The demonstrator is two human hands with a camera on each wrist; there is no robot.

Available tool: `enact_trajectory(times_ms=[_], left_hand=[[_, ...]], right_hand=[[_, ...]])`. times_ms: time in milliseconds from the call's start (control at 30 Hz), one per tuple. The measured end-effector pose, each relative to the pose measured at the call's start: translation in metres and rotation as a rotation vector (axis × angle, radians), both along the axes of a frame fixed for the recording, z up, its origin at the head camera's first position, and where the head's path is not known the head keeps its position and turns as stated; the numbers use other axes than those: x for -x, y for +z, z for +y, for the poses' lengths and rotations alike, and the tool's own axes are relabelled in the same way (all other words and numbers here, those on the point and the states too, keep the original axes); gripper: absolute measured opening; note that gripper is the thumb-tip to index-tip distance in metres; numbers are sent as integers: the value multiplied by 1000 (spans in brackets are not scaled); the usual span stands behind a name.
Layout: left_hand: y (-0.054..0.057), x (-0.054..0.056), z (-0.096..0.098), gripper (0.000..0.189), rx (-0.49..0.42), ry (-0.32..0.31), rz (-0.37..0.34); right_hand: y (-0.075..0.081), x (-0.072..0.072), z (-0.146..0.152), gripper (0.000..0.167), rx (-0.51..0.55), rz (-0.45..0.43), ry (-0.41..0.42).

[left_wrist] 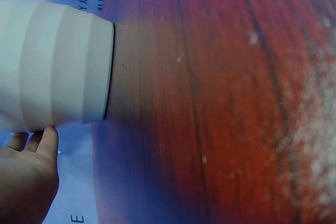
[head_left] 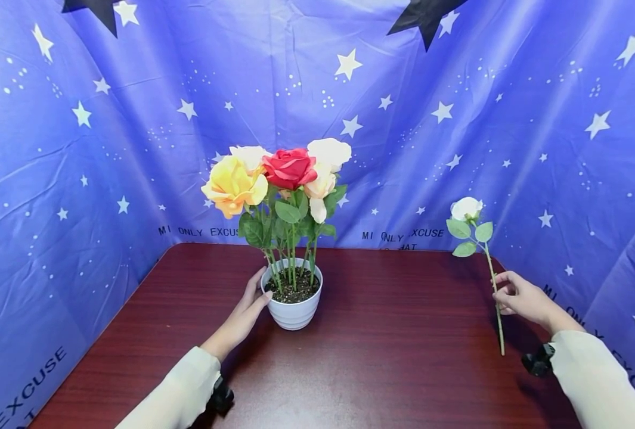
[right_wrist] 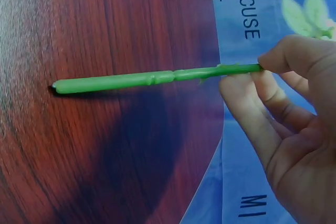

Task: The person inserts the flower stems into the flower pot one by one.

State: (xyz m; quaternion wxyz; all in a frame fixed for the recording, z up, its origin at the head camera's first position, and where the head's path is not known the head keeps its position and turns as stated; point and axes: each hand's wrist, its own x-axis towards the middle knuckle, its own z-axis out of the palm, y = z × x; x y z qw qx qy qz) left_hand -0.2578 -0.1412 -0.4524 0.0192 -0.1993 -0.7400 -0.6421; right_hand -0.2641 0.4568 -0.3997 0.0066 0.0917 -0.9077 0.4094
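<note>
A white ribbed flowerpot [head_left: 293,317] full of dark soil [head_left: 296,289] stands upright on the table. From it rise a yellow rose [head_left: 235,185], a red rose [head_left: 290,168] and several white or pale roses, all on green stems. My left hand [head_left: 244,313] rests against the pot's left side, thumb near the front of the rim; fingertips touch the wall in the left wrist view. At the far right, my right hand [head_left: 526,301] pinches a single white rose [head_left: 466,208] mid-stem, bloom up. The right wrist view shows its green stem [right_wrist: 115,81] pointing down toward the tabletop.
The dark red wood-grain table [head_left: 392,345] has rounded far corners. Behind it and along both sides hangs a blue curtain [head_left: 274,71] with white stars and black lettering. A black wrist camera [head_left: 538,360] sits under the right sleeve.
</note>
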Motion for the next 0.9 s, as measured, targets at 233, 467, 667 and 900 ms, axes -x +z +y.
enact_trajectory(times_ms=[233, 467, 667, 900], left_hand=[[-1, 1, -1, 62, 7, 4, 10], [-2, 1, 0, 62, -5, -11, 27], [-4, 2, 0, 63, -16, -16, 34], [-3, 2, -1, 62, -12, -11, 33]], right_hand=[[2, 5, -9, 26, -18, 102, -14], [7, 11, -22, 28, 47, 166, -2], [13, 15, -36, 27, 101, 245, 15], [22, 17, -53, 25, 103, 296, 59]])
